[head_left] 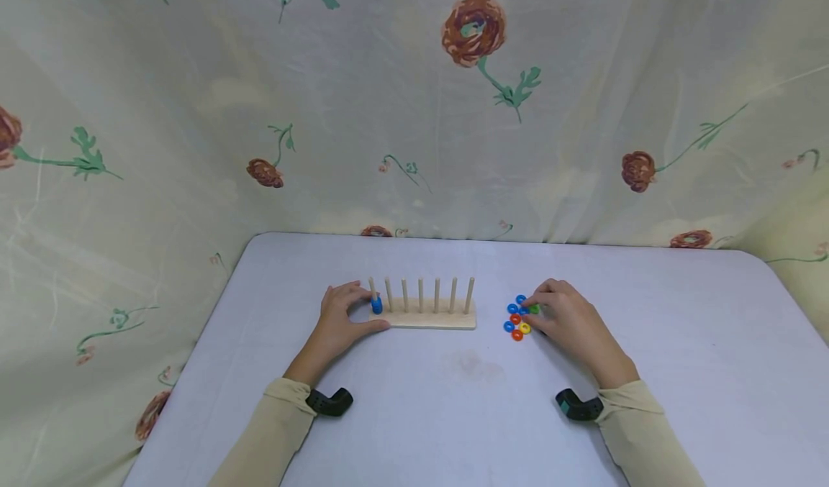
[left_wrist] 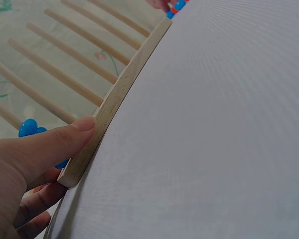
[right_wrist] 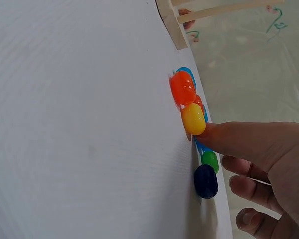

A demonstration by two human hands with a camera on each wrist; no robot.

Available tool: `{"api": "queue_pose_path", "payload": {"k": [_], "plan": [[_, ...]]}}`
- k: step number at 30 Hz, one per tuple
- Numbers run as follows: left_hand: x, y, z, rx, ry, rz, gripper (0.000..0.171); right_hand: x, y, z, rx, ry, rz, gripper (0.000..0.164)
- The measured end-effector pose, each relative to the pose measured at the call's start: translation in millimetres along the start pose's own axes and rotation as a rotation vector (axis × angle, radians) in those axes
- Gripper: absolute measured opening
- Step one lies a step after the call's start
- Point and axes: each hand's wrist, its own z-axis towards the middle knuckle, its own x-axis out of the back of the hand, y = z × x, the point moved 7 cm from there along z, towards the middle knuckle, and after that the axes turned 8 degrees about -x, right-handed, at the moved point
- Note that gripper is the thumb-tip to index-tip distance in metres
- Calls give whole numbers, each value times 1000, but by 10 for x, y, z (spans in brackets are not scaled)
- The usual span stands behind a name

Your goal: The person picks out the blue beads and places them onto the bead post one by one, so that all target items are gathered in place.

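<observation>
A pale wooden peg stand with a row of upright pegs stands on the table. My left hand grips its left end, thumb along the front edge and fingers behind. Blue ring beads sit stacked on the leftmost peg. To the right of the stand, my right hand is at a cluster of loose ring beads, thumb and forefinger pinching a blue bead. Around the fingertips lie a yellow bead, a red bead, a green bead and a dark blue bead.
White cloth covers the table, with a faint stain in front of the stand. A flower-printed curtain hangs behind and at the sides. Black wrist cameras sit on both wrists.
</observation>
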Motion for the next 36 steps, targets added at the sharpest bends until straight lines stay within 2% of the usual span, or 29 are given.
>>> {"api": "queue_pose_path", "payload": {"k": [13, 36], "plan": [[4, 7, -2, 8, -3, -10, 57, 93, 6, -22, -37, 29, 49, 24], [-2, 10, 0, -1, 5, -2, 57, 179, -91, -40, 45, 107, 90, 23]]}}
